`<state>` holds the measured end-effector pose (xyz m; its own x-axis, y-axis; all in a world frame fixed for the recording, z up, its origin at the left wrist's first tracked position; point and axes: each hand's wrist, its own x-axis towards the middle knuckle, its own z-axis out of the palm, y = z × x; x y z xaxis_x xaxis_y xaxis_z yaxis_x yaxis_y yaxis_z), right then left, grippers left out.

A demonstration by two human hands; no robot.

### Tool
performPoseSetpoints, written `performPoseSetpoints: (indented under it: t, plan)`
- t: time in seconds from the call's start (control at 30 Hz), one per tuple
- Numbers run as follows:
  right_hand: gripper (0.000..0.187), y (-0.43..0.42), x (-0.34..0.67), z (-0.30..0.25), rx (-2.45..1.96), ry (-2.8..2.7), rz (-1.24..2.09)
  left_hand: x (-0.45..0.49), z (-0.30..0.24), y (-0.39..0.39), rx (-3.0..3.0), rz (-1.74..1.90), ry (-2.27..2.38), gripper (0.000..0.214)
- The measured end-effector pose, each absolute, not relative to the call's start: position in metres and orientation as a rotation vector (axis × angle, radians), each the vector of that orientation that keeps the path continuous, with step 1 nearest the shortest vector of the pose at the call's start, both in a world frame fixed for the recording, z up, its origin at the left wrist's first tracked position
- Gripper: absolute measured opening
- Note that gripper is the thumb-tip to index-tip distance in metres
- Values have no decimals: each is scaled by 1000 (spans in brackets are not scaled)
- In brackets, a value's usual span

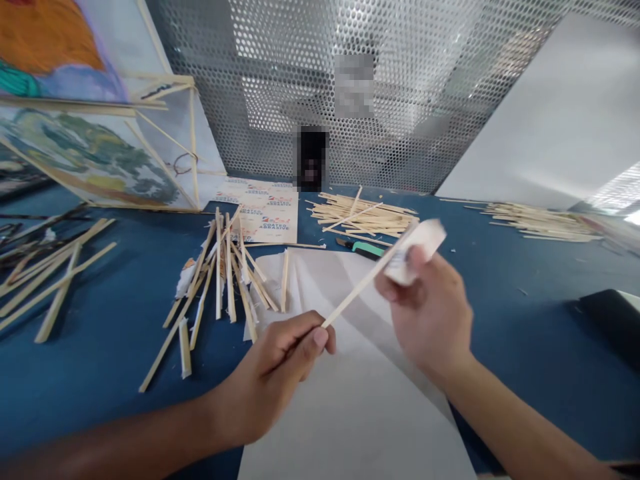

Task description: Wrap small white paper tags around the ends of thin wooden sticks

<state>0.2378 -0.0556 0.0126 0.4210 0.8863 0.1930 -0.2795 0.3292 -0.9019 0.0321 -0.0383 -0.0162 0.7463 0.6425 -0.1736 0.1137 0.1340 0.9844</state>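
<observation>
My left hand (285,373) is closed around the lower end of a thin wooden stick (353,295), pinched between thumb and fingers. The stick slants up to the right above a large white paper sheet (360,393). At its upper end, my right hand (433,313) grips a folded piece of sandpaper (425,241), pale back outward, against the stick. Motion blurs that hand a little, and my fingers and the sandpaper hide part of the stick's end. Just behind lies a green and black craft knife (367,249).
Loose wooden sticks (230,273) lie left of the paper, with further piles of sticks (360,217) at the back. A printed sandpaper sheet (277,223) rests by a perforated metal panel (400,133). Painted panels (100,160) stand left; a black object (610,327) sits right.
</observation>
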Motion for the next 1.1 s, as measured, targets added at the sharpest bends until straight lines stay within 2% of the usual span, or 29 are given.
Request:
performPoseSetpoints:
  t: [0.1,0.2,0.3,0.37,0.47,0.6,0.83,1.1]
  plan:
    - [27,-38,260,7,-1037,-651,732,31,-14,-38,1410,444,688,43]
    - [35,-29,276,2,-1334,-993,801,30,-13,-39,1427,454,689,43]
    - [38,-39,275,5,-1523,-1387,537,29,-13,-41,1450,453,702,43]
    - [29,-52,268,11,-1416,-1478,374,29,-12,-41,1477,454,706,44]
    - [24,-68,258,19,-1190,-1521,393,30,-11,-40,1541,455,711,45]
    - [14,-72,256,21,-1148,-1479,336,31,-10,-38,1577,461,702,43]
    - [13,-71,259,17,-1132,-1456,362,32,-7,-38,1600,422,683,43]
    - [20,-71,260,18,-1183,-1414,221,31,-8,-41,1495,339,642,48]
